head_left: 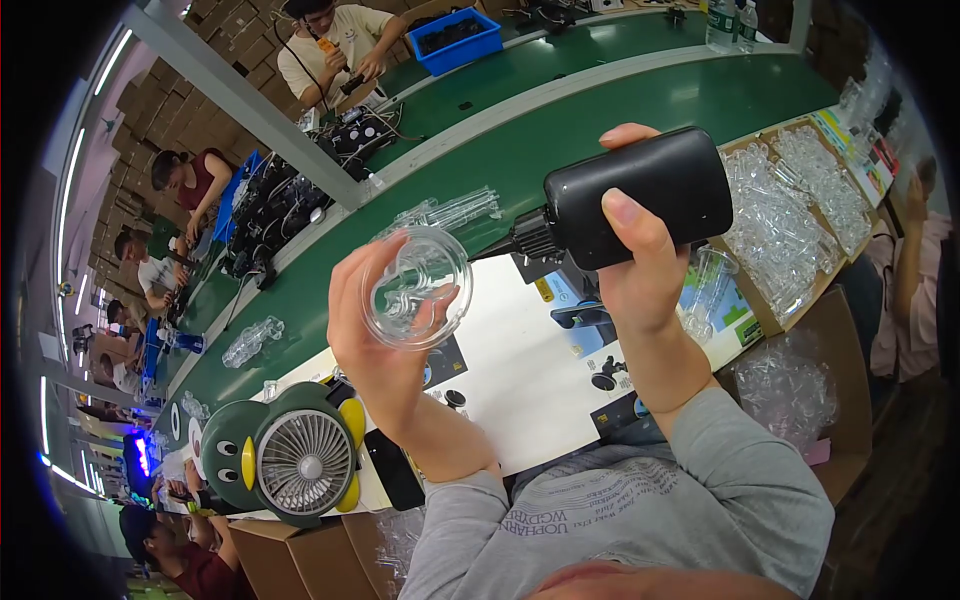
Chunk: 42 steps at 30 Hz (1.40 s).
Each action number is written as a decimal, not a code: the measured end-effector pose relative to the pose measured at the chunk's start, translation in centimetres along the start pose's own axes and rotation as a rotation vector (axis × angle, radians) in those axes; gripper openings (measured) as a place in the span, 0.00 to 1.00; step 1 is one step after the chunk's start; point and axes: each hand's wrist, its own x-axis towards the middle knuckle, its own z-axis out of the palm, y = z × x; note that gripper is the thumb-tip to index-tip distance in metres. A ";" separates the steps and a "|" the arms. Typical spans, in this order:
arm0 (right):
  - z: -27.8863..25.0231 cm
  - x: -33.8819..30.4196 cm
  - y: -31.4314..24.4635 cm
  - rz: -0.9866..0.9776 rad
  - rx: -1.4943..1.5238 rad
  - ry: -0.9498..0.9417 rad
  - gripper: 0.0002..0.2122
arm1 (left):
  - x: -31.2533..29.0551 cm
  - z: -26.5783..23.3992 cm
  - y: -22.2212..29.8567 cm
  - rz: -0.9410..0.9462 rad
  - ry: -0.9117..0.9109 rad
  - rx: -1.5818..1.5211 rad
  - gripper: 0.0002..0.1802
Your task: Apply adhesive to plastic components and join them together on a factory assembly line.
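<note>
Seemingly partway through, the left grip (pixel 352 312) clamps a clear round plastic cup (pixel 412 290) just left of the black plastic squeeze bottle (pixel 640 195) that the right grip (pixel 648 262) clasps, while clear plastic pieces (pixel 778 218) right of the bottle seem unworked.

From my end, nearer the wearer than the black bottle (pixel 640 200), I see several lines of dark lettering across the grey shirt (pixel 590 505). Beyond the black bottle, labels on the water bottles (pixel 720 28) are too small for me to read.
</note>
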 end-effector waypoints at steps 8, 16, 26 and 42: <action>-0.1 0.0 0.1 -0.011 0.014 0.000 0.19 | -0.6 0.0 -0.3 -0.013 0.000 -0.249 0.27; -0.2 0.0 0.0 0.005 0.032 -0.002 0.19 | -0.2 -0.7 -0.8 0.039 -0.030 -0.130 0.30; -0.1 0.0 -0.1 0.006 0.033 -0.002 0.19 | -0.6 -0.8 -1.8 -0.052 -0.016 -0.368 0.32; 0.0 -0.2 -0.5 0.032 0.026 -0.016 0.18 | -0.5 -0.7 -2.4 -0.030 -0.054 -0.378 0.24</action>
